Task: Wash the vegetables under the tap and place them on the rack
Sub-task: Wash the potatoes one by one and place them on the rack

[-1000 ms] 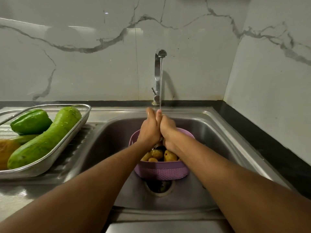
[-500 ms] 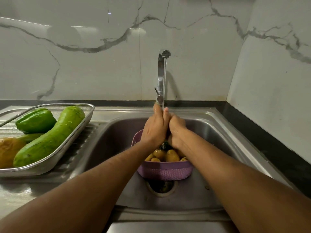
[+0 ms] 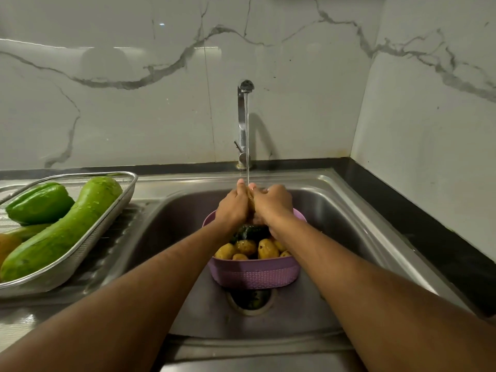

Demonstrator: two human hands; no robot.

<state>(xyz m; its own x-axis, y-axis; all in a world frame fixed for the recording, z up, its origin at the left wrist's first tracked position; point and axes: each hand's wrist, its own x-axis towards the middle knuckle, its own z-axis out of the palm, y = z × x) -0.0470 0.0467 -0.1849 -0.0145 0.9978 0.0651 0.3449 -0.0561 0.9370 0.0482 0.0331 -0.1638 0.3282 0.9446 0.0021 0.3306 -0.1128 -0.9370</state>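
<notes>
White marble-look wall panels with grey veins back a steel sink (image 3: 335,210) set into a dark counter. From the tap (image 3: 243,122) a thin stream of water (image 3: 247,146) falls straight onto the two hands, which are pressed together over the basin. The left hand (image 3: 233,208) and the right hand (image 3: 272,204) are both curled round something small and yellowish held between them; it looks like a potato (image 3: 250,200), though the fingers hide nearly all of it.

Right below the hands sits a purple basket (image 3: 255,275), over the drain (image 3: 252,300). It holds several wet potatoes (image 3: 257,249) and a dark green vegetable (image 3: 251,232) at the back, partly covered by the wrists.

On the draining board to the left rests a wire rack (image 3: 88,245). Lying in it are a long pale green gourd (image 3: 61,232) beaded with water, a green pepper (image 3: 40,204) just beside it, and at the left edge an orange-brown vegetable (image 3: 8,244) that is cut off by the frame. Both forearms stretch across the sink's front rim and block part of the basin floor.
</notes>
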